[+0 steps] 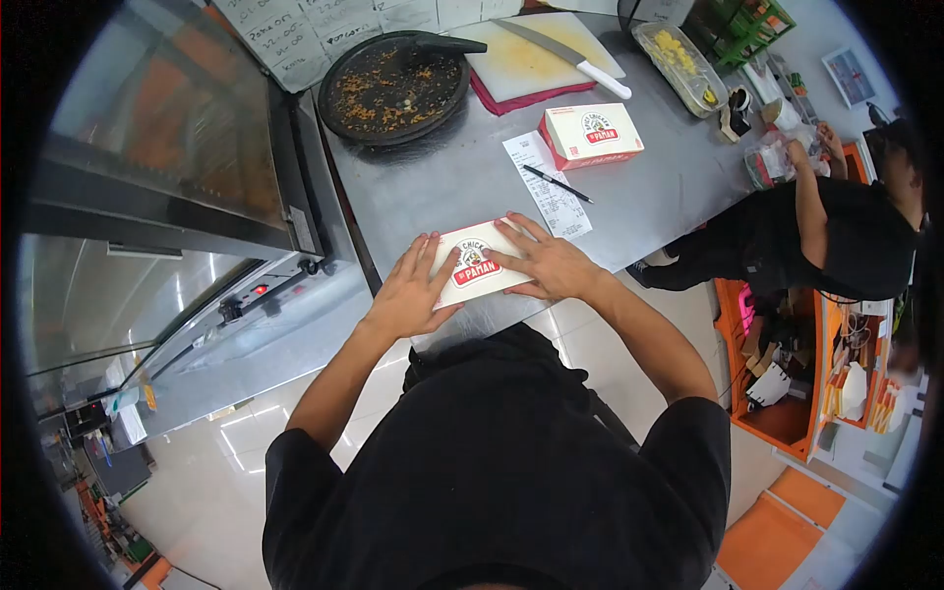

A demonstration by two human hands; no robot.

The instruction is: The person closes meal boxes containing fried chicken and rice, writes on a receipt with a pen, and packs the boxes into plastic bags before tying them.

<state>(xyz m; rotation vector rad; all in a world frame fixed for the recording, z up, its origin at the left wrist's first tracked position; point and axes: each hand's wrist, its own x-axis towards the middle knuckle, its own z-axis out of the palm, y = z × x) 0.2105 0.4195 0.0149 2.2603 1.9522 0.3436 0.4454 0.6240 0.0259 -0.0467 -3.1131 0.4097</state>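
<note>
Where the near end of the long white printed receipt (553, 195) stops, a flat-topped white cardboard box (482, 295) with a red and black chicken logo sits to the left and nearer the body, at the edge of the grey metal table (413, 187). It is held from both sides: the left hand (401, 300) has its fingers spread over the left part of the lid and its thumb by the near edge, while the right hand (556, 267) closes on the other end, fingertips on the top and thumb low at the side. The two-sided hold appears meant to press the lid flat and stop the box from sliding. The receipt lies face up, perhaps for easy reading, and the slim black pen (559, 184) across it may help keep it down. Just beyond the receipt to the right rests a second box with red sides (593, 136), its logo also upward. To the receipt's far left is a round black stone mortar (393, 90) with reddish-brown crumbs, its dark pestle (447, 45) leaning over the rim. Beyond the receipt, a white cutting board (536, 59) lies on a folded red cloth (531, 99), probably for steadiness, with a white-handled knife (602, 79) laid flat across it. Well to the receipt's right, a co-worker in black (777, 231) handles a plastic bag (770, 160).
</note>
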